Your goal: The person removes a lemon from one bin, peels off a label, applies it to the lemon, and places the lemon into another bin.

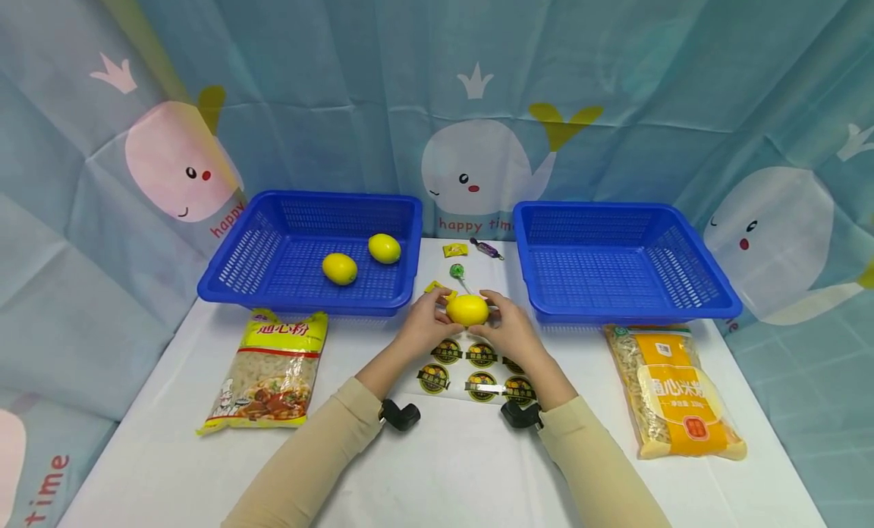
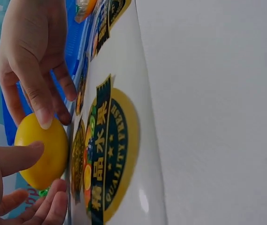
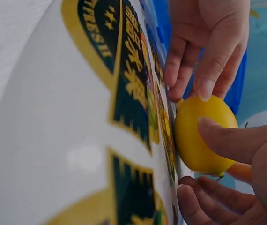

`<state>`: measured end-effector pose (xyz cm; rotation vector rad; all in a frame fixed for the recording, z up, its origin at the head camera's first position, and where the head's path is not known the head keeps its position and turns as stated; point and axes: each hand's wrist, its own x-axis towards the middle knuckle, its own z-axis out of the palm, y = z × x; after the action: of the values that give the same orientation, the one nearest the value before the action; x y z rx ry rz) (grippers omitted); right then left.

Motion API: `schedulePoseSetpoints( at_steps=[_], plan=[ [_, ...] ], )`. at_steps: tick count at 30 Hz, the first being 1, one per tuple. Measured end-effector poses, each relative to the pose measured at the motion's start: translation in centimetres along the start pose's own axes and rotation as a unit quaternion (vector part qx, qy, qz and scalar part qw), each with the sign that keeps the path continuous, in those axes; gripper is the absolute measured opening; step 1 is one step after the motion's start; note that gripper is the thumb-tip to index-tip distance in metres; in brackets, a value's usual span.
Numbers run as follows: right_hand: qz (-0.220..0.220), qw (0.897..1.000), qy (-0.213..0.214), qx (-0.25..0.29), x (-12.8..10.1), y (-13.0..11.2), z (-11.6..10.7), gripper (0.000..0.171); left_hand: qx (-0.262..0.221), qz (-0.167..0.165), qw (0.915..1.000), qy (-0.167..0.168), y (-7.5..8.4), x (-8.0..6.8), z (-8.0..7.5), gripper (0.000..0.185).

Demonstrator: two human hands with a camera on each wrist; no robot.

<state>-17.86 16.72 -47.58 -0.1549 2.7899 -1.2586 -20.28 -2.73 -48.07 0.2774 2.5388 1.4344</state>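
Both hands hold one yellow lemon [image 1: 467,309] between them, just above a clear sheet of round fruit stickers [image 1: 478,370] on the white table. My left hand [image 1: 434,312] grips its left end with thumb and fingers, and my right hand [image 1: 498,314] grips the right end. In the left wrist view the lemon [image 2: 42,152] sits between my left hand [image 2: 30,180] below and my right hand [image 2: 35,75] above, beside the sticker sheet [image 2: 110,150]. The right wrist view shows the lemon [image 3: 196,140] in my right hand [image 3: 218,159], my left hand [image 3: 203,51] above it.
A blue basket [image 1: 232,274] at the back left holds two lemons [image 1: 339,268] [image 1: 385,248]. A second blue basket [image 1: 617,259] stands at the back right. Pasta bags lie left [image 1: 269,369] and right [image 1: 672,391]. Small sweets [image 1: 455,249] and a lollipop [image 1: 457,271] lie between the baskets.
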Motion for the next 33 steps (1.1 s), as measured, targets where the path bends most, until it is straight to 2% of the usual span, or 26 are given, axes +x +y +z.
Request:
schedulePoseSetpoints(
  at_steps=[6, 10, 14, 18, 22, 27, 33],
  plan=[
    [0.038, 0.999, 0.010, -0.010, -1.0, 0.2, -0.3, 0.073, 0.019, -0.006, 0.9995, 0.023, 0.4, -1.3, -0.5, 0.077],
    [0.053, 0.996, -0.001, -0.068, -2.2, 0.3, -0.4, 0.060, 0.050, -0.005, 0.9981, 0.034, 0.4, -2.7, -1.0, 0.075],
    [0.033, 0.990, -0.032, -0.134, -3.1, 0.4, -0.3, 0.048, 0.073, -0.001, 0.9964, 0.043, 0.4, -4.0, -1.3, 0.069],
    [0.010, 0.986, -0.044, -0.158, -3.4, 0.2, 0.0, 0.042, 0.083, 0.018, 0.9953, 0.047, 0.5, -4.9, -1.5, 0.057],
    [0.015, 0.990, -0.068, -0.126, -3.4, -0.2, -0.2, 0.041, 0.104, 0.056, 0.9922, 0.038, 0.9, -5.9, -1.6, 0.040],
    [0.025, 0.990, -0.121, -0.073, -3.4, -0.7, -1.2, 0.045, 0.148, 0.103, 0.9831, 0.033, 1.5, -6.7, -1.7, 0.026],
    [-0.046, 0.979, -0.192, -0.057, -3.3, -1.1, -2.7, 0.018, 0.182, 0.119, 0.9754, 0.038, 1.7, -6.8, -1.6, 0.018]
  ],
)
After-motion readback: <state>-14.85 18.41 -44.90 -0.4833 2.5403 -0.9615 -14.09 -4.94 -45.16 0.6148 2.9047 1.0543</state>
